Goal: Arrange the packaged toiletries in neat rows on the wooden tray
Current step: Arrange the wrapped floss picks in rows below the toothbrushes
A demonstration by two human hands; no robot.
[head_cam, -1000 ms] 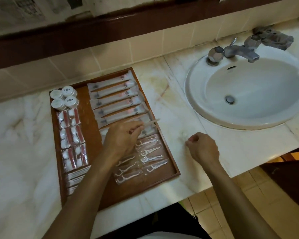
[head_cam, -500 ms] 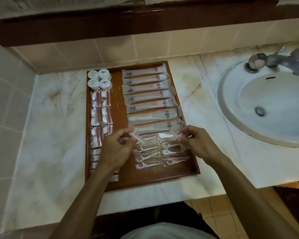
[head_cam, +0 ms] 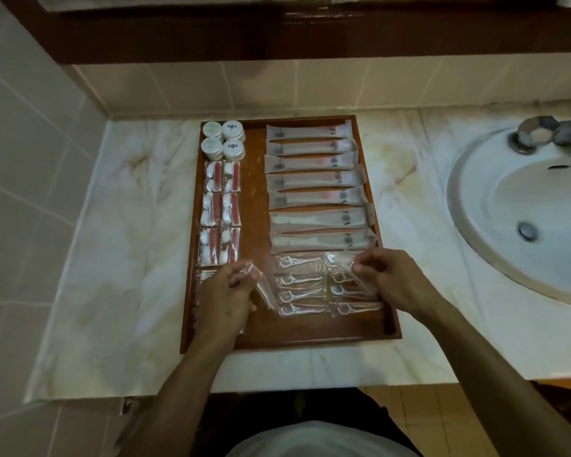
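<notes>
A wooden tray (head_cam: 310, 334) lies on the marble counter. Several long toothbrush packets (head_cam: 314, 179) fill its right column. Small round white jars (head_cam: 223, 140) sit at its far left, with red-and-white sachets (head_cam: 220, 209) below them. Clear floss-pick packets (head_cam: 299, 285) lie in two short columns near the front. My left hand (head_cam: 226, 298) pinches one clear floss-pick packet (head_cam: 266, 291) just left of those columns. My right hand (head_cam: 389, 282) grips another clear packet (head_cam: 350, 272) over the right column. Flat white packets under my left hand are mostly hidden.
A white sink (head_cam: 534, 222) with a metal tap (head_cam: 541, 131) sits to the right of the tray. A tiled wall (head_cam: 23, 192) closes the left side and a tiled backsplash (head_cam: 310, 84) runs behind. The marble counter (head_cam: 122, 258) ends at its front edge near my body.
My view has shifted left and lower, so the tray sits centred. Both hands, earlier apart with the right on the counter, now each hold a floss-pick packet over the tray's front.
</notes>
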